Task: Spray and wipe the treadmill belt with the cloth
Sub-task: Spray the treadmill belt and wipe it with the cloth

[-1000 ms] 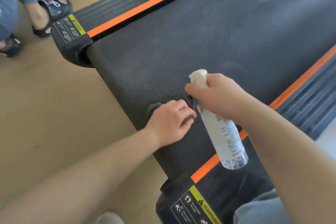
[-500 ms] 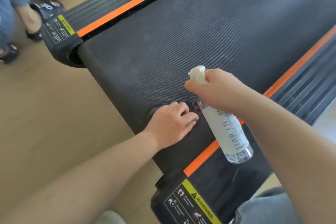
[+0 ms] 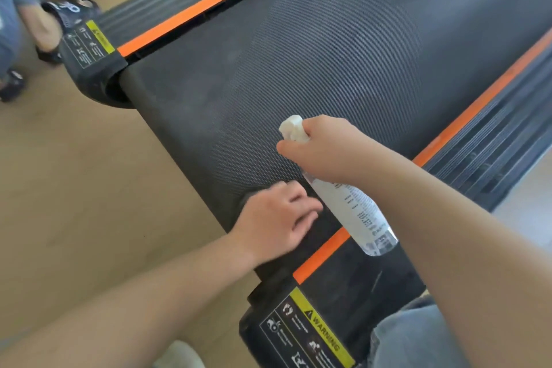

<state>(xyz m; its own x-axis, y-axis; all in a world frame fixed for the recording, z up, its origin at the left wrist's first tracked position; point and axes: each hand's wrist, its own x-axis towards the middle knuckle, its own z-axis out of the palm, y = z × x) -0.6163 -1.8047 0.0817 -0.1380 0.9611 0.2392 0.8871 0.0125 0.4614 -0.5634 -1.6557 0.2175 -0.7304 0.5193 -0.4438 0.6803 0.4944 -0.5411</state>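
Black, finely dotted belt (image 3: 328, 54) fills the middle of the view and stretches away beyond both hands. A dark cloth (image 3: 250, 196) lies on it at the rear edge, mostly hidden under the left hand (image 3: 277, 218). Only a dark lump of it shows past the knuckles. The left hand lies over the cloth with its fingers pointing toward the bottle. It is blurred, so whether the fingers grip the cloth or only press on it cannot be told.

Just beyond the left hand, the right hand (image 3: 325, 149) is wrapped round the neck of a clear bottle (image 3: 355, 212). The white nozzle (image 3: 292, 127) sticks out above the fingers, over the belt. The bottle slants down past the left fingertips, and its base hangs over an orange stripe (image 3: 321, 257).

Below the left hand is a yellow warning label (image 3: 321, 334) on the black end cap. A tan floor (image 3: 74, 188) spreads to the left of the left forearm. Far beyond it stand another person's feet (image 3: 41, 30).
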